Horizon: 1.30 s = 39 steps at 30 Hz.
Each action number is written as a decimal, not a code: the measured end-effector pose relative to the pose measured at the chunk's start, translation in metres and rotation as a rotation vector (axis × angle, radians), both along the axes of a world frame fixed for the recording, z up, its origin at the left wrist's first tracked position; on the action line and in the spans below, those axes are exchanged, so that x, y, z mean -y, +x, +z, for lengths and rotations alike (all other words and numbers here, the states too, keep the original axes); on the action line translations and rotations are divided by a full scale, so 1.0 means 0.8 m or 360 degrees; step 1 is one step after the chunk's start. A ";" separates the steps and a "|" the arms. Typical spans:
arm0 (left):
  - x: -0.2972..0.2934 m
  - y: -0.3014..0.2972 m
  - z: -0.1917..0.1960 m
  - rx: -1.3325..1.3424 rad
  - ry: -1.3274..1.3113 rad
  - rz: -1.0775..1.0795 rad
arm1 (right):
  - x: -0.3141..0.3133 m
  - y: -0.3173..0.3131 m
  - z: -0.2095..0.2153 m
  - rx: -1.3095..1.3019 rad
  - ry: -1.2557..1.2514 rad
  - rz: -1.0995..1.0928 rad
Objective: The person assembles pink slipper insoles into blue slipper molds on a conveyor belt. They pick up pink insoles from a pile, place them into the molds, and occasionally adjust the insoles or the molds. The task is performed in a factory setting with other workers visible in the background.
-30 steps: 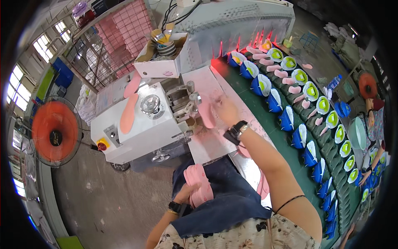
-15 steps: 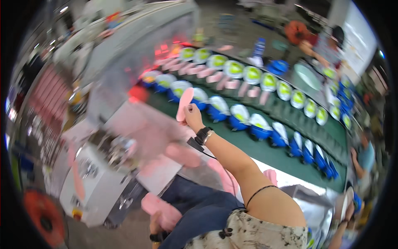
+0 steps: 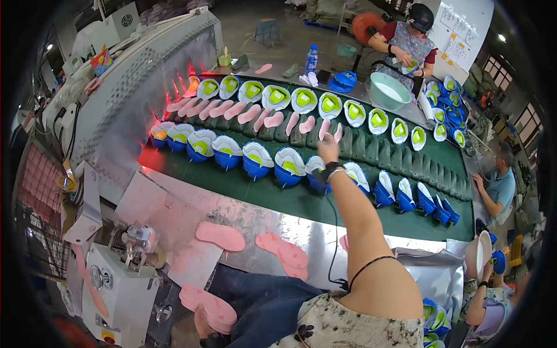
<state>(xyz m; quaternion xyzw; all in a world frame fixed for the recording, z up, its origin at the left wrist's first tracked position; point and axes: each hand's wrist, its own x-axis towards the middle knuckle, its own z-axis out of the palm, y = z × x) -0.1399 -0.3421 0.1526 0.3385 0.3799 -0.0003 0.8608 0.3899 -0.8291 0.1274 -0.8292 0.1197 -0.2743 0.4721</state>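
as the pink insole [image 3: 338, 132] stands on end in a ridge of the green conveyor belt [image 3: 278, 197], its long axis runs away from the person, toe end up, leaning like its neighbours in the row of pink insoles [image 3: 243, 113], likely so each stays apart. the right hand [image 3: 328, 149] pinches its lower end. the left hand [image 3: 204, 326], low by the lap, holds a stack of pink insoles [image 3: 208, 301]. blue shoe lasts [image 3: 258, 161] line the nearer lane.

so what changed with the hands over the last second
The right hand carried a pink foam insole from beside the white machine out over the green conveyor belt, reaching the row of insoles. The left hand stayed on the pink stack in the lap.
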 end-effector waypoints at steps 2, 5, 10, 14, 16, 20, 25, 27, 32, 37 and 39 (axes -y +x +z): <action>-0.007 -0.014 -0.028 -0.0004 0.0232 -0.0012 | -0.136 -0.033 0.022 0.0508 0.0209 0.0534; 0.006 0.014 0.014 0.0024 0.0529 -0.0247 | -0.319 -0.207 0.079 -0.0379 0.0619 0.1706; 0.015 0.065 0.057 0.0020 0.0414 0.0003 | -0.410 -0.428 0.125 -0.0195 -0.0309 0.2331; 0.011 0.062 0.071 0.0259 0.0349 0.0219 | -0.434 -0.462 0.134 -0.1103 0.0236 0.2420; 0.005 0.049 0.069 0.0243 0.0300 0.0206 | -0.437 -0.465 0.120 -0.1193 0.0428 0.2477; 0.000 0.036 0.055 0.0238 0.0186 0.0175 | -0.435 -0.460 0.113 -0.1291 0.0400 0.2571; -0.005 0.029 0.059 0.0175 0.0099 0.0158 | -0.438 -0.462 0.095 -0.1645 0.0956 0.2578; -0.008 0.020 0.052 0.0158 0.0107 0.0158 | -0.443 -0.465 0.095 -0.1664 0.0830 0.2630; -0.016 0.009 0.041 0.0101 0.0106 0.0209 | -0.458 -0.471 0.100 -0.1606 0.0453 0.2638; -0.020 0.007 0.061 0.0174 -0.0034 0.0227 | -0.459 -0.474 0.098 -0.1654 0.0842 0.2624; -0.026 0.007 0.062 0.0128 -0.0003 0.0182 | -0.454 -0.470 0.086 -0.1560 0.0950 0.2631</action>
